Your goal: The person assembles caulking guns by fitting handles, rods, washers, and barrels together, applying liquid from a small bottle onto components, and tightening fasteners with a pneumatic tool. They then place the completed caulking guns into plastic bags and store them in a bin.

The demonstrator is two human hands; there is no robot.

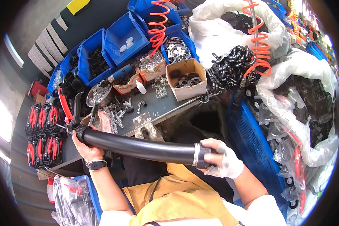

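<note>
A thick, slightly curved black tube [139, 146] lies across in front of me, above my lap. My bare left hand [87, 150] is closed around its left end, below a ribbed black collar [82, 132]. At that end sit a red lever [65, 105] and a black lever [77, 106], spread apart. My right hand [228, 162], in a white glove, grips the dark cap [204, 156] at the right end; its fingertips are smeared by motion. Beside that cap, a pale ring [196, 154] circles the tube.
Behind the tube, the bench holds loose springs [116, 116], a cardboard box of black rings [186, 80] and blue bins [124, 37]. Red-and-black lever assemblies [43, 137] lie in rows at left. Coiled orange hoses [158, 30] hang above. White sacks of black parts [269, 88] and a blue crate [252, 143] stand right.
</note>
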